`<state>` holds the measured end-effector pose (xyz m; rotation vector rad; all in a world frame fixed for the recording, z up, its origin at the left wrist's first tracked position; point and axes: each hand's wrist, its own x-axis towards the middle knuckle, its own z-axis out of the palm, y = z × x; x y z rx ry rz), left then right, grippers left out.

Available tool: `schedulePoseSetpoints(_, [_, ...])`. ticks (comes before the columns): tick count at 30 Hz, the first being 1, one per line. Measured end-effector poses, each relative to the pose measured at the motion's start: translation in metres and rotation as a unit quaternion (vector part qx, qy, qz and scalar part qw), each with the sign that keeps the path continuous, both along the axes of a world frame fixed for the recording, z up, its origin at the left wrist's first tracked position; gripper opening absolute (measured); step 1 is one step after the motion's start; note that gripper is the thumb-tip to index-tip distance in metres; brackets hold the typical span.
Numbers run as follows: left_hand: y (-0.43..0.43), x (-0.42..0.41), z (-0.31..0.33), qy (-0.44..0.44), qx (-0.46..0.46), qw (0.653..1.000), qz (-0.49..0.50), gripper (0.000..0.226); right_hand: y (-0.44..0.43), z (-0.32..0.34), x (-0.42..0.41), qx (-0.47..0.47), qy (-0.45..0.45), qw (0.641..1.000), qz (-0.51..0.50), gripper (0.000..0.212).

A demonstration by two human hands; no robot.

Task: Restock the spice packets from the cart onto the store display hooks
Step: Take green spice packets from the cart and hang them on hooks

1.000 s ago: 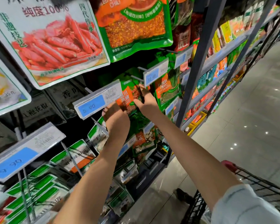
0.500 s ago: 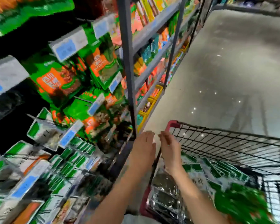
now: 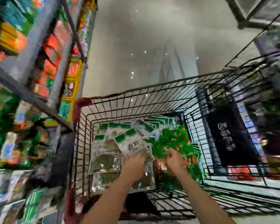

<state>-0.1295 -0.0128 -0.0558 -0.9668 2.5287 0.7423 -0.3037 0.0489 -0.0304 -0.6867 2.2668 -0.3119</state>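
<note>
The view is blurred by motion. A black wire cart stands before me, holding clear spice packets with green headers on the left and green and red packets on the right. Both my arms reach down into it. My left hand lies on the clear packets. My right hand is at the edge of the green and red packets with its fingers bent. The blur hides whether either hand grips a packet.
The display with hanging packets and its grey shelf uprights run along the left, close to the cart's red corner. Grey aisle floor stretches ahead. A dark stand with white marks sits right of the cart.
Both hands left the hanging packets on the display, swung right and down past the cart rim, and now reach onto the packets inside the cart. My view turned from the shelf to the cart.
</note>
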Motion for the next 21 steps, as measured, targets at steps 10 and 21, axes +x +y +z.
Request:
schedulePoseSetpoints(10, [-0.006,-0.046,-0.052,-0.068,-0.017,0.996,0.063,0.048,0.037,-0.036,-0.069,0.116,-0.033,0.992,-0.034,0.079])
schedulePoseSetpoints(21, [-0.004,-0.029,-0.075,-0.119,0.051,0.989,0.07,0.06,0.019,-0.058,-0.053,0.11,-0.03,0.992,-0.049,0.072])
